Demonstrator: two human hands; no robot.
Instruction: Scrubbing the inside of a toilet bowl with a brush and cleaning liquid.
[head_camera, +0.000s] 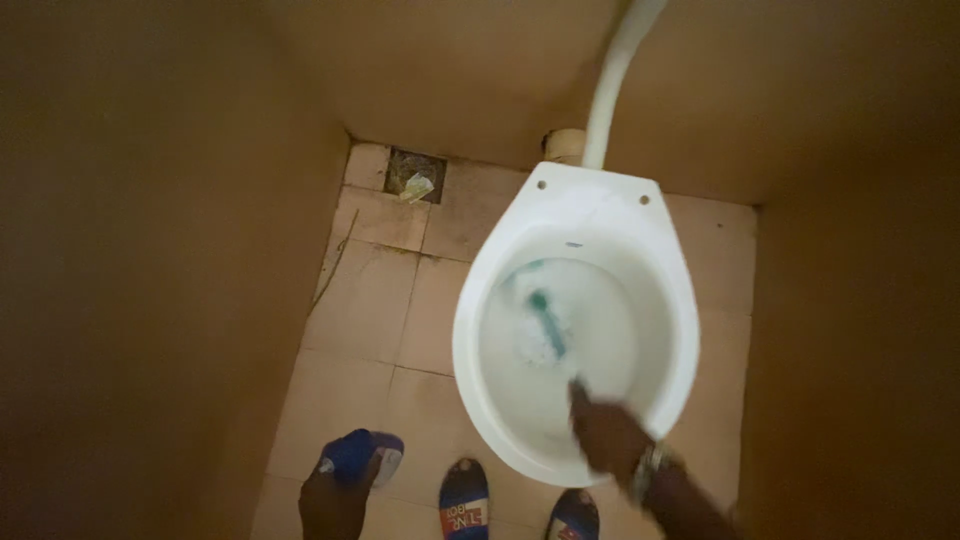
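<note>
- Okay, head view looks straight down into a narrow stall with brown walls on the left, right and far sides.
- Right hand (608, 435) sits over the near rim of the white toilet bowl (500, 340), closed around the near end of a brush handle.
- I see a wristwatch (648, 468) on that wrist.
- Toilet brush (552, 325) runs from the hand away into the bowl; the teal part is down in the foamy water, slightly left of bowl centre. Motion blur, so I can't tell head from handle cleanly.
- Left hand (335, 500) is near left, low in the frame, wrapped around a blue bottle (358, 455) with a pale end pointing right. Held over the floor, clear of the bowl.
- Bowl has no seat; two mounting holes show on the far deck.
- White pipe (615, 75) rises from behind the bowl up the far wall.
- Floor drain (414, 175) in the far left corner, with a pale scrap lying on it.
- Tiled floor (370, 300) is beige, stained along the grout.
- Two blue-and-red slippers (464, 505) at the near edge, just in front of the bowl, between the two hands.
</note>
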